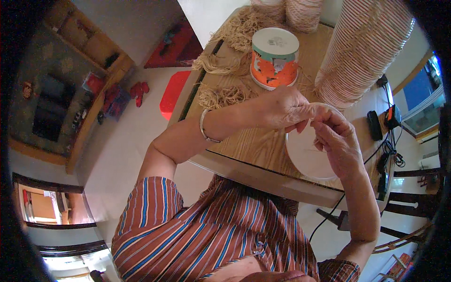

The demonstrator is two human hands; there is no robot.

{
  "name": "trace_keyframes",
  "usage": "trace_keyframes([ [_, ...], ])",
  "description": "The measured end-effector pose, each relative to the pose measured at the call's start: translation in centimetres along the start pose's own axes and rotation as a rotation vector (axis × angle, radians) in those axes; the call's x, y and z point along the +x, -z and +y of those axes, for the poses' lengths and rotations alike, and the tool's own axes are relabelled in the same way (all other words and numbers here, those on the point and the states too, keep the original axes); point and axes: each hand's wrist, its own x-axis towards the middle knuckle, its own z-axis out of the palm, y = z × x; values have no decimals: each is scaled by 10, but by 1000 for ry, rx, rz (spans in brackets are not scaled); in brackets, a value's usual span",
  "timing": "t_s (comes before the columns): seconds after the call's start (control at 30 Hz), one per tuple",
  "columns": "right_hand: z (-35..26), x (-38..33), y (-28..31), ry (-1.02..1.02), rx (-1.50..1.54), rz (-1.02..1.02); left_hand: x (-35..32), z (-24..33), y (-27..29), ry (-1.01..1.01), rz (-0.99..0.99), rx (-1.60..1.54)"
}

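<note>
My left hand (286,110), a bangle on its wrist, reaches across the table with fingers pinched together. My right hand (336,136) meets it fingertip to fingertip, its fingers curled closed. A thin tan string (320,151) shows beside the right fingers; what the left fingertips pinch is hidden. Below both hands is a round white tub (307,160), partly covered by them, near the table's front edge. Behind the left hand an orange and green tub (275,66) stands with its pale round end up.
Bundles of tan string (223,96) lie along the table's (249,150) left side. A tall leaning stack of ribbed tubs (361,51) rises at the right, with shorter stacks (303,14) at the back. Black cables (389,145) and an adapter (392,116) lie at the right edge. A red stool (174,94) stands left.
</note>
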Motion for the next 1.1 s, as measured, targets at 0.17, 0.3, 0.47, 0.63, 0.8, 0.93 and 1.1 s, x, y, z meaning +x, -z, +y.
trace_keyframes([
  [0.17,0,0,-3,23,14,8,2,1,-6,0,-8,-140],
  [0.3,3,2,1,-4,1,-29,1,-5,-7,-10,-25,-186],
  [0.47,1,1,-6,18,-9,60,-1,1,-6,-3,26,-106],
  [0.63,3,4,-5,32,-60,118,-3,4,-2,-17,28,-81],
  [0.8,1,6,-8,3,-130,192,0,1,2,-67,40,-13],
  [0.93,4,8,-9,129,-360,241,4,-6,3,-97,101,18],
  [1.1,6,9,-8,290,-583,310,4,-4,6,-18,55,-39],
])
